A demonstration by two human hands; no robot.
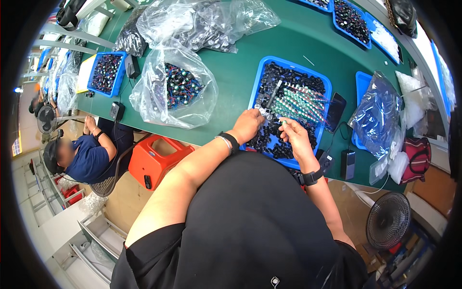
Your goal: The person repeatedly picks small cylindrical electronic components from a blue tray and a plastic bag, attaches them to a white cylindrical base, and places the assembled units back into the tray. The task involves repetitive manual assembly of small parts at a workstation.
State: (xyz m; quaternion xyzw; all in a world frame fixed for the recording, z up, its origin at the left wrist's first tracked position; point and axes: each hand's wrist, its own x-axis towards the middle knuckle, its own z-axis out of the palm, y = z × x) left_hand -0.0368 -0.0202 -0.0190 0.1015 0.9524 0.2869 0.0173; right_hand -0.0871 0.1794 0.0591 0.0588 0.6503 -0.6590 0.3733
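Note:
A blue tray (pixel 260 72) in front of me is filled with small black caps (pixel 315 84). Across them lies a bundle of green, white and red stranded pieces (pixel 303 103), and a slim grey-black stick (pixel 275 92) rests beside it. At the tray's left near side, my left hand (pixel 248 126) has its fingers bent together by some grey-white caps; what they grip, if anything, is hidden. Above the caps on the near side, my right hand (pixel 295 137) is closed in a pinch on a small green-and-white part (pixel 284 123), too small to make out fully.
Left of the tray stands an open clear bag (pixel 197 113) of wired parts. A phone (pixel 335 111), a black power bank (pixel 347 164) and another blue tray (pixel 360 77) under plastic lie right. A red stool (pixel 161 166) and a seated person (pixel 94 156) are at left.

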